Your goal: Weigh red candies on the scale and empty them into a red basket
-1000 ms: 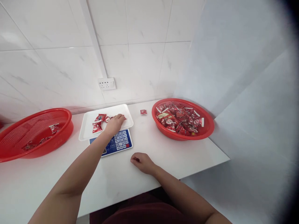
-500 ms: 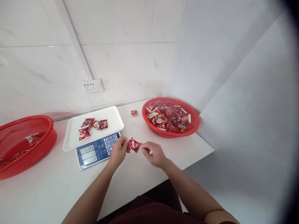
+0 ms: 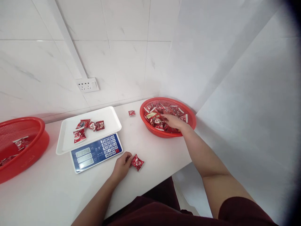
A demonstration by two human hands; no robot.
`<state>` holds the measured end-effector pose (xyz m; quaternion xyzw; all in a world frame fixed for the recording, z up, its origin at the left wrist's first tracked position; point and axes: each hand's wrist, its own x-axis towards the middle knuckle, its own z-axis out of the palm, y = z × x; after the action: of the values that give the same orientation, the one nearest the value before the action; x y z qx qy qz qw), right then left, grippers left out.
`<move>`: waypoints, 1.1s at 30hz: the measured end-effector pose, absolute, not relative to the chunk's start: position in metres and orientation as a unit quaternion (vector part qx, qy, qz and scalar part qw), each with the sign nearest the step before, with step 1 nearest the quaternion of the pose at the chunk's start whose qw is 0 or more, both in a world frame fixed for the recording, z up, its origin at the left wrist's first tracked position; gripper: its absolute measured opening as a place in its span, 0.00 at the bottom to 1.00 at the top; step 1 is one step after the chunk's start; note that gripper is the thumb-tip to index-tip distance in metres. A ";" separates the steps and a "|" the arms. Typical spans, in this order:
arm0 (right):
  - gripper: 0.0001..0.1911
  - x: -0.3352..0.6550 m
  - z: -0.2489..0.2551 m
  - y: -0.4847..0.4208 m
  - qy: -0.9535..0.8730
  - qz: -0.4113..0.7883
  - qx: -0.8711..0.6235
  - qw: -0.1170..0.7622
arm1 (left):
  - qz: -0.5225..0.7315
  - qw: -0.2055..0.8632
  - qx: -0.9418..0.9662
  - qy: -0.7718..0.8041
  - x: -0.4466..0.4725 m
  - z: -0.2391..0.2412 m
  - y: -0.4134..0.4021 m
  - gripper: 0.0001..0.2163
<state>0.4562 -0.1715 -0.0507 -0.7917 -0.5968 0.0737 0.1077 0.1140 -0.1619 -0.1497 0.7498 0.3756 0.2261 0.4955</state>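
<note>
My left hand (image 3: 122, 166), closed, pinches the corner of a small red packet (image 3: 137, 162) with white print, low over the near part of the table. My right hand (image 3: 172, 121) reaches into the right red basket (image 3: 164, 134), its fingers outstretched among many red packets (image 3: 158, 121); the fingertips are partly hidden there. Beside my left hand stands a scale (image 3: 96, 152) with a blue keypad panel. Several red packets (image 3: 79, 135) lie on its white tray (image 3: 110, 114).
Another red basket (image 3: 39, 149) with some packets inside is at the left edge. One small red packet (image 3: 132, 113) lies alone on the white table (image 3: 150, 153) between scale and right basket. A tiled wall with a power socket (image 3: 87, 84) rises behind.
My right hand has left the packet at my left hand and moved away and right into the basket. My left hand, still holding the packet, has come lower and nearer.
</note>
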 end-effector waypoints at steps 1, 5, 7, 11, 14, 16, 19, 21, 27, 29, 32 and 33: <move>0.20 0.456 -0.051 -0.171 -0.596 0.074 -0.793 0.101 | 0.226 0.496 0.751 0.373 0.114 -0.150 -0.162 0.10; 0.09 0.459 -0.043 -0.175 -0.574 0.067 -0.810 0.097 | 0.223 0.500 0.753 0.365 0.112 -0.153 -0.162 0.10; 0.08 0.460 -0.034 -0.181 -0.552 0.045 -0.824 0.119 | 0.222 0.500 0.756 0.361 0.112 -0.155 -0.161 0.10; 0.07 0.454 -0.010 -0.192 -0.502 -0.030 -0.814 0.291 | 0.221 0.504 0.753 0.360 0.111 -0.156 -0.160 0.10; 0.09 0.436 0.001 -0.192 -0.476 0.000 -0.769 0.427 | 0.226 0.498 0.754 0.363 0.112 -0.153 -0.161 0.10; 0.09 0.414 0.001 -0.185 -0.486 0.093 -0.717 0.490 | 0.232 0.489 0.758 0.363 0.112 -0.151 -0.163 0.09; 0.09 0.367 -0.008 -0.164 -0.518 0.239 -0.641 0.513 | 0.234 0.479 0.762 0.368 0.112 -0.149 -0.165 0.08; 0.09 0.332 -0.017 -0.147 -0.544 0.293 -0.607 0.500 | 0.233 0.470 0.766 0.371 0.112 -0.150 -0.166 0.07; 0.09 0.240 -0.033 -0.094 -0.564 0.394 -0.536 0.490 | 0.239 0.469 0.764 0.373 0.107 -0.151 -0.168 0.07; 0.11 0.222 -0.032 -0.084 -0.557 0.417 -0.519 0.496 | 0.243 0.469 0.763 0.373 0.105 -0.150 -0.169 0.07; 0.18 0.213 -0.032 -0.086 -0.598 0.383 -0.505 0.491 | 0.253 0.464 0.764 0.371 0.103 -0.150 -0.170 0.07; 0.18 0.214 -0.033 -0.091 -0.620 0.351 -0.505 0.487 | 0.256 0.465 0.762 0.370 0.102 -0.150 -0.170 0.07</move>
<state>0.2141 -0.0914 -0.0331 -0.5050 -0.6202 0.3507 0.4872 0.1023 -0.1701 -0.1504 0.7623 0.3700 0.2562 0.4651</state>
